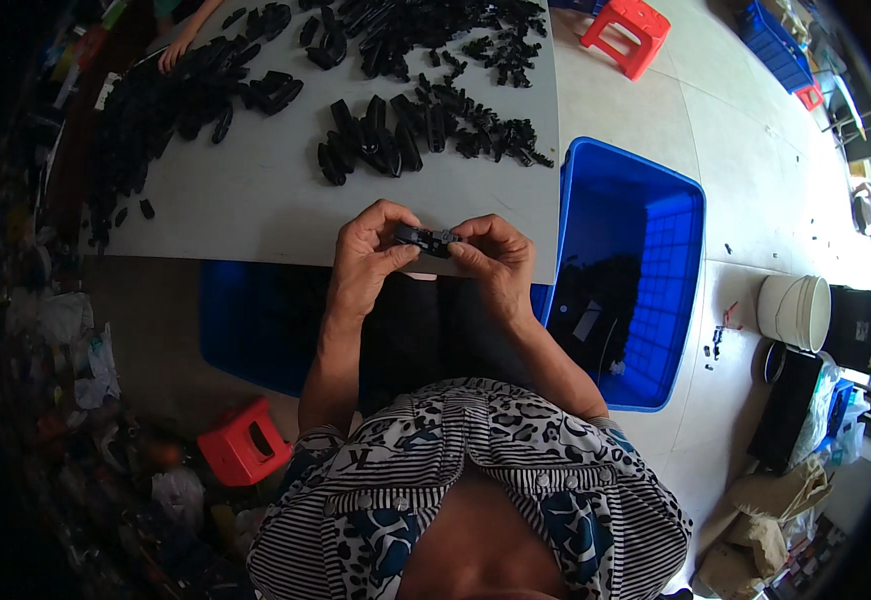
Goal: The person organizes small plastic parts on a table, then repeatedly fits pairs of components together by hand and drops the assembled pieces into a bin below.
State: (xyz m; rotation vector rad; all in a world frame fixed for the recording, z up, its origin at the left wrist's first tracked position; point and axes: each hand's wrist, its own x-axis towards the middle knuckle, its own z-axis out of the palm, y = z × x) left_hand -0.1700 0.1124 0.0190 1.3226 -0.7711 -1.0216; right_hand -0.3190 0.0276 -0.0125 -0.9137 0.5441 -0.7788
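Observation:
Just above the near edge of the white table (246,215), both my hands hold a small black plastic part (426,240) between them. My left hand (364,255) pinches its left end with thumb and fingers. At the right end, the fingertips of my right hand (501,262) grip what looks like a smaller black piece joined to or touching it; the exact joint is too small to make out. Beyond my hands lies a group of long black plastic parts (371,140), with small black pieces (501,137) spread to its right.
More black parts (396,35) are heaped at the far side, and another pile (146,120) covers the left. A co-worker's hand (174,52) reaches in there. Blue bins (691,290) stand right and below the table. Red stools (246,440) and a white bucket (791,312) are on the floor.

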